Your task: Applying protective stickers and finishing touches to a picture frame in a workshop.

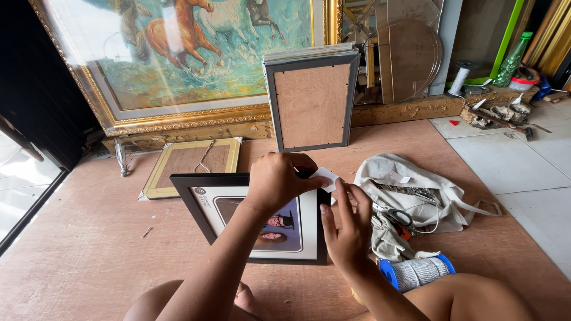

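A black picture frame (196, 199) with a white mat and a portrait photo lies face up on the brown floor before my knees. My left hand (276, 178) rests over its top right corner and pinches a small white piece (326, 177) of paper or tape. Beside the frame's right edge, my right hand (348, 226) has its fingertips at the same white piece. Both hands meet at that corner.
A grey frame (310, 101) stands back-out against a large gold-framed horse painting (178, 65). A gold frame (190, 166) lies face down at left. A cream cloth bag (416, 190) with scissors (399, 217) and a blue spool (416, 270) sit right. Tools and a bottle (511, 59) lie far right.
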